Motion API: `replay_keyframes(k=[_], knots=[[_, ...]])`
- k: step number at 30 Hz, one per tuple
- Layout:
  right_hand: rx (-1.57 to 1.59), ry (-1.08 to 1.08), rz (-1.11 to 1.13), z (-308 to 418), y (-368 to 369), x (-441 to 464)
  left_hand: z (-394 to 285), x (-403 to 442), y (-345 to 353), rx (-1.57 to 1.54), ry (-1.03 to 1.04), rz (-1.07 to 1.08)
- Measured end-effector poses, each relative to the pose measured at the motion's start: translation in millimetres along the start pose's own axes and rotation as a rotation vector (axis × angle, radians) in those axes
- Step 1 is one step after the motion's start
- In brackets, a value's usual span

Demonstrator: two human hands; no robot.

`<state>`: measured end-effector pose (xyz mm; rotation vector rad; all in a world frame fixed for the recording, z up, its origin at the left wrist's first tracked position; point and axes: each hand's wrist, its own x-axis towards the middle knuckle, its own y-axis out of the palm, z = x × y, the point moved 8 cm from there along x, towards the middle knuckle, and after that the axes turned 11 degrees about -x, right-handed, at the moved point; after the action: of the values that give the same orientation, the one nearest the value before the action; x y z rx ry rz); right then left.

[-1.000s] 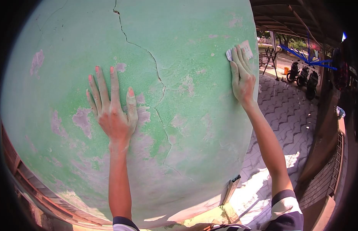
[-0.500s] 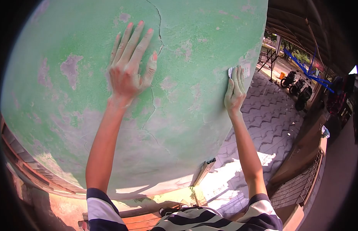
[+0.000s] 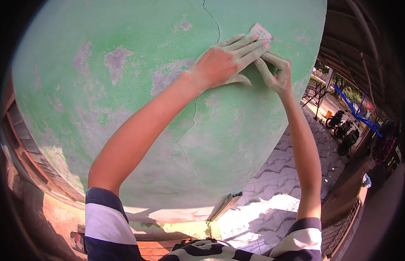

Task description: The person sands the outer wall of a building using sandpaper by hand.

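Note:
A small piece of sandpaper [image 3: 260, 33], its printed back facing out, lies against the peeling green wall [image 3: 146, 104]. My left hand [image 3: 222, 65] reaches across to it, palm toward the wall and fingers stretched flat over its lower part. From the right, my right hand [image 3: 277, 71] meets it at the sandpaper, fingers bent and their tips partly hidden behind the left fingers. Pale dust coats both hands. Grey-purple patches show where the green paint is gone, and a thin crack [image 3: 194, 115] runs down the wall.
Right of the wall's edge lies wavy-patterned paving [image 3: 276, 161]. Several motorcycles [image 3: 344, 130] stand beyond it, near blue strips [image 3: 354, 108]. A metal railing [image 3: 344, 226] runs at lower right. Orange-brown planks [image 3: 154, 250] are below me, and a wooden frame [image 3: 33, 152] is at left.
My left hand has moved right across the wall to the sandpaper. My right hand has moved up and inward from the wall's right edge with the sandpaper, and the view has shifted.

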<state>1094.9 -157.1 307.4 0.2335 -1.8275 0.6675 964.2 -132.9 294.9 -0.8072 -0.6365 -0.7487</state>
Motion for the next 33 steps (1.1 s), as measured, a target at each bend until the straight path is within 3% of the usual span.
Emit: replay_keyframes(k=[4,6,8,11,13,16,19,25,26,28,33], knots=[[0.303,0.056,-0.066,-17.7,-19.6,10.3,7.7,9.2,2.7,0.05,0.01,-0.074],[0.529,0.215,0.02,-55.2,-20.1,21.4,9.6,15.1,8.9,0.043,0.025,-0.094],[0.512,0.248,0.054,-68.3,-27.2,42.3,8.9,23.2,13.9,0.024,0.041,-0.116],[0.529,0.316,-0.02,-87.2,-45.7,73.3,11.2,29.5,22.8,0.237,0.06,-0.066],[0.3,0.418,-0.364,-104.0,-79.9,83.3,12.5,29.7,30.5,0.287,0.144,0.028],[0.035,0.437,-0.537,-115.4,-96.8,92.9,13.9,35.6,33.8,0.397,0.169,0.07],[-0.003,0.439,-0.709,-125.4,-91.4,90.3,17.5,49.5,32.3,0.439,0.251,0.033],[-0.234,0.37,-0.65,-132.4,-95.0,88.0,48.5,84.9,4.9,0.192,0.117,-0.178],[-0.242,0.382,-0.65,-135.5,-93.8,83.3,43.8,80.5,6.5,0.18,0.12,-0.173],[-0.383,0.128,-0.675,-102.3,-84.2,84.2,30.4,65.9,11.8,0.333,0.039,-0.196],[-0.529,0.07,-0.571,-108.7,-80.3,61.4,-30.7,4.7,55.0,0.243,-0.054,-0.102]])
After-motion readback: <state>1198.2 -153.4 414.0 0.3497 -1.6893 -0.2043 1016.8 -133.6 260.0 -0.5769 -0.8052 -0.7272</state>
